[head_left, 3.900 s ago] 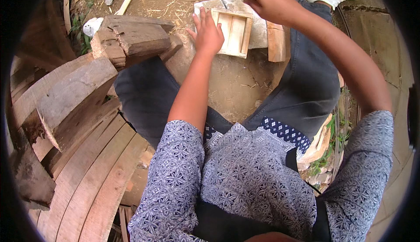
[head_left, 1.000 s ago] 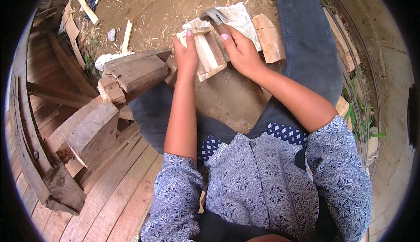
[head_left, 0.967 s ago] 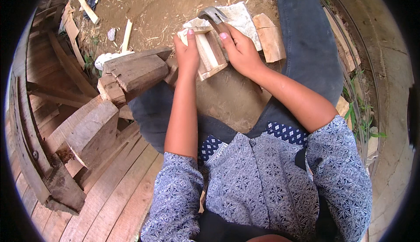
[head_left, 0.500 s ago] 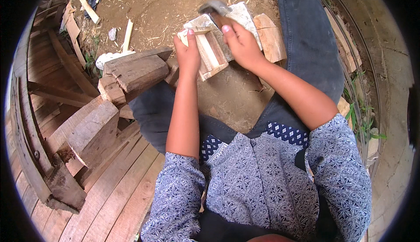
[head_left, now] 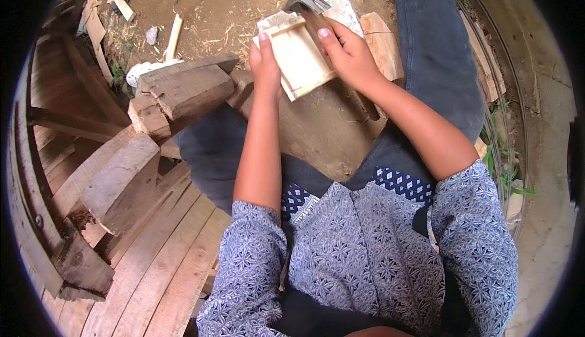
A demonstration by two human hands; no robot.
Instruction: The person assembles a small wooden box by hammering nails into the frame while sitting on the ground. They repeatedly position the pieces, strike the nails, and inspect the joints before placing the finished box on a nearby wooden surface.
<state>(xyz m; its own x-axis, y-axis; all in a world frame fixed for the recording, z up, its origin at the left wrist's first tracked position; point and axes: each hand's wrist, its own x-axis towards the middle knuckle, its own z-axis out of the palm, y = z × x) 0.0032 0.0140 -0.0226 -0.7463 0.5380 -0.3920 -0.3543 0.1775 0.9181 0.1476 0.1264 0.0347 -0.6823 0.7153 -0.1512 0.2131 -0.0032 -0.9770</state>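
Note:
A small pale wooden box (head_left: 301, 60) with raised strips along its edges is tilted up between my hands, its light, flat face toward me. My left hand (head_left: 266, 69) is closed on its left side, the thumb lying along the edge. In my right hand (head_left: 354, 58) is a claw hammer (head_left: 308, 2), its metal head up and away from me. The brown handle passes under my palm, and its end shows below the wrist. The fingers of that hand are also close against the box's right edge; whether they grip it is hidden.
Behind the box lies a whitish stone block (head_left: 346, 13), with a cut wood block (head_left: 379, 41) to its right. Rough timbers (head_left: 189, 90) and planks (head_left: 140, 264) fill the left side. Wood shavings and sticks are scattered on the dirt ground (head_left: 213, 8). Cables (head_left: 509, 81) run along the right.
The box has turned from showing its slatted, hollow side to showing its flat pale face, and it has risen slightly. My right hand has come closer to it with the hammer.

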